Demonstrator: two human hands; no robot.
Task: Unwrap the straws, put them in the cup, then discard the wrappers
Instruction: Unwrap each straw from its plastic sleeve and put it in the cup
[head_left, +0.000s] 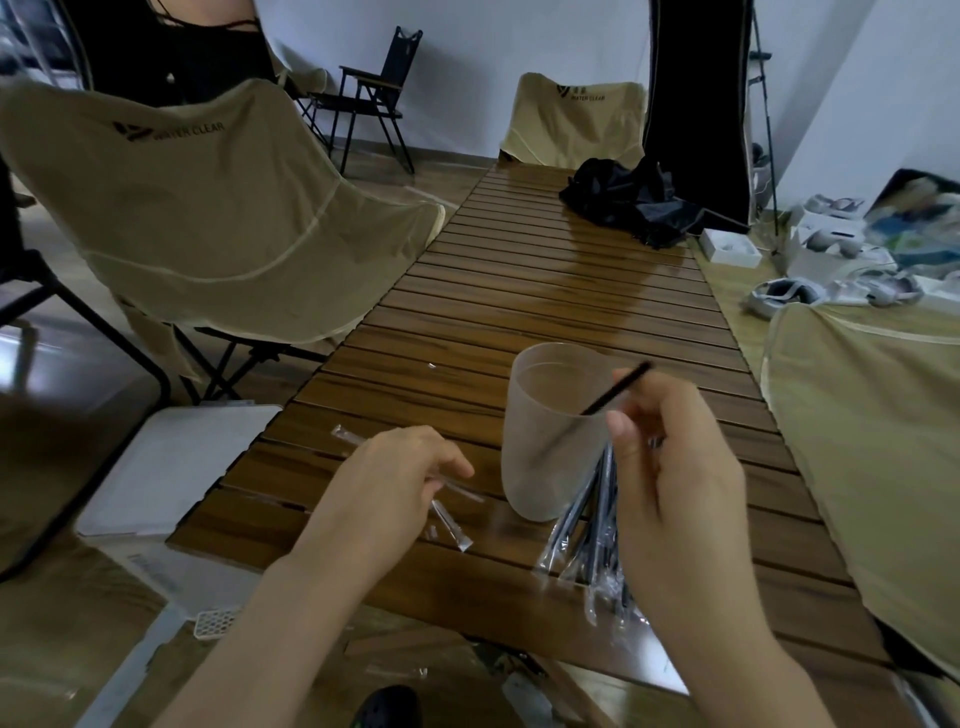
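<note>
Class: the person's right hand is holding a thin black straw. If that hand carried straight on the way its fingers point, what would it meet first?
The right hand points left and slightly forward, so it would probably meet the frosted translucent plastic cup first, its rim already crossed by the thin black straw. Depth is uncertain from one view.

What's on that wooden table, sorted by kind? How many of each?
Cups: 1, the frosted cup
Bare black straws: 1, the straw leaning in the cup, held by the right hand
Bundles of wrapped straws: 1, straws too overlapped to count
Empty wrappers: 2 clearly seen, under the left hand
Black bags: 1
Total: 6
</note>
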